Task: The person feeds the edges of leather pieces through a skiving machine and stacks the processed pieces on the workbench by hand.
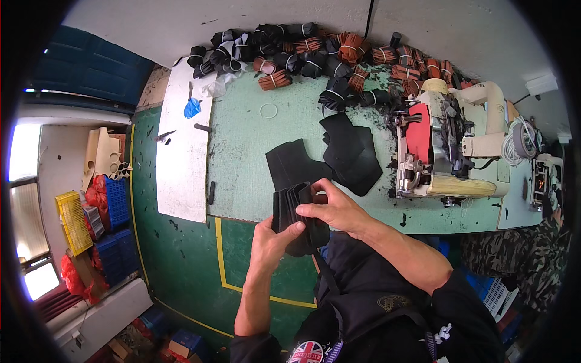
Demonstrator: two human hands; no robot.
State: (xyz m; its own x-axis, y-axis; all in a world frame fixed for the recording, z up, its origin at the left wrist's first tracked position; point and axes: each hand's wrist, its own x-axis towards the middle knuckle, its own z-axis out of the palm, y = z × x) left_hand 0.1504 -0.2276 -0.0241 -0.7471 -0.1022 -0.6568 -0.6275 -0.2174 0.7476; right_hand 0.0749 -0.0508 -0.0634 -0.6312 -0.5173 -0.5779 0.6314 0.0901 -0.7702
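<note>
Both of my hands grip a folded stack of black leather-like pieces (285, 213) in front of my body, at the table's near edge. My left hand (266, 245) closes on its lower left side, thumb pressed against the layers. From the right, my right hand (334, 209) pinches the upper right side between thumb and fingers. Just beyond the stack, a flat black cut piece (293, 162) lies on the green table (242, 151). Right of it, more black cut pieces (357, 160) overlap in a loose pile.
A cream machine (484, 145) with a red plate (417, 134) stands at the right. Tied black and brown bundles (315, 63) line the wall. A white board (181, 151) covers the table's left end. Crates (118, 202) stand far left; a camouflage-clothed person (526, 254) is at right.
</note>
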